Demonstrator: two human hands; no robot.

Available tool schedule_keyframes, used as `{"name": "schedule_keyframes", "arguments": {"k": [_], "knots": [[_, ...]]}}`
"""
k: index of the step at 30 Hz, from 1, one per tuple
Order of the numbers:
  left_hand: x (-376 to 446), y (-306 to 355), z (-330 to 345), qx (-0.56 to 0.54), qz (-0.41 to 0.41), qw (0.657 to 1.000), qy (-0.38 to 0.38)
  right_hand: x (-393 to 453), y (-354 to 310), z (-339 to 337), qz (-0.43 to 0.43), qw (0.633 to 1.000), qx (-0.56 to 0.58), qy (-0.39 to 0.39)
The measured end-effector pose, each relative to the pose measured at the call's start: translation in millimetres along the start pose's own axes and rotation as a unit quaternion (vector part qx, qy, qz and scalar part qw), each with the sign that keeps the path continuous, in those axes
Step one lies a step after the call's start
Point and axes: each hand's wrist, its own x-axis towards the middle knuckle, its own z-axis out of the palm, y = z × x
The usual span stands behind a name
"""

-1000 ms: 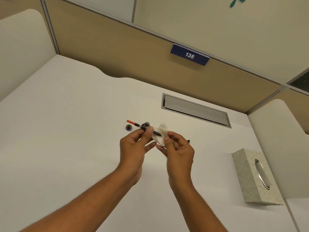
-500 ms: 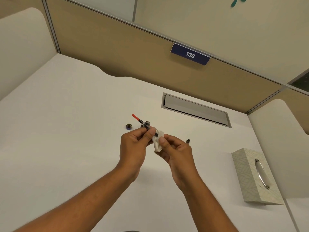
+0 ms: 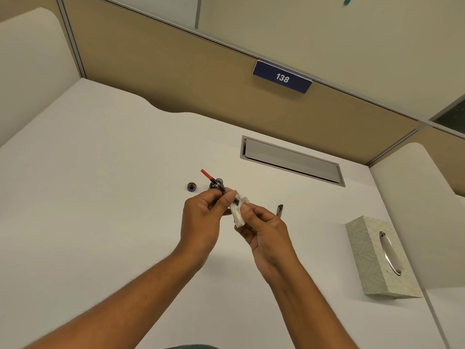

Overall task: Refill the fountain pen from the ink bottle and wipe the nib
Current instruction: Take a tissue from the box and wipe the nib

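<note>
My left hand (image 3: 201, 217) pinches the fountain pen section (image 3: 218, 185), a thin black piece with a red converter end pointing up and to the left. My right hand (image 3: 261, 227) presses a crumpled white tissue (image 3: 239, 214) around the pen's nib end, so the nib is hidden. Behind the pen stands the small dark ink bottle (image 3: 218, 183), partly covered by it. The bottle's cap (image 3: 192, 186) lies on the desk just left of the bottle. The pen's dark barrel (image 3: 280, 209) lies on the desk to the right of my hands.
A patterned tissue box (image 3: 377, 258) sits at the right on the white desk (image 3: 88, 210). A grey cable hatch (image 3: 292, 159) is set into the desk behind my hands. Partition walls with a "138" sign (image 3: 282, 77) close off the back and sides.
The pen's red end tilted upward and my hands drew closer together. The tissue, loose around the nib a second ago, is now bunched tightly on it by my right hand.
</note>
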Motion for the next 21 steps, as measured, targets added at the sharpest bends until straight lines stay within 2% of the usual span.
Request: {"name": "schedule_keyframes", "arguments": {"k": [3, 5, 8, 11, 14, 17, 21], "knots": [[-1.3, 0.3, 1.4, -0.028, -0.02, 0.999, 0.029, -3.1, 6.5, -5.0, -0.013, 0.998, 0.016, 0.06], [-2.0, 3.7, 0.7, -0.079, -0.07, 0.994, 0.021, -5.7, 10.2, -10.5, -0.042, 0.994, 0.005, 0.097], [-9.0, 8.5, -0.2, -0.181, -0.176, 0.966, -0.052, -9.4, 12.0, -13.9, -0.082, 0.992, 0.013, 0.1], [-20.9, 8.1, 3.4, -0.203, -0.225, 0.945, -0.125, -12.7, 11.2, -13.7, -0.107, 0.99, -0.007, 0.088], [-28.8, 6.9, 7.5, -0.189, -0.224, 0.946, -0.135, -15.5, 13.5, -11.8, -0.115, 0.988, -0.065, 0.082], [-31.1, 5.0, 9.1, -0.165, -0.202, 0.959, -0.112, -18.9, 14.9, -9.6, -0.106, 0.99, -0.051, 0.074], [-34.0, 4.0, 12.9, -0.126, -0.173, 0.974, -0.067, -19.7, 18.2, -12.3, -0.081, 0.995, -0.049, 0.009]]}}
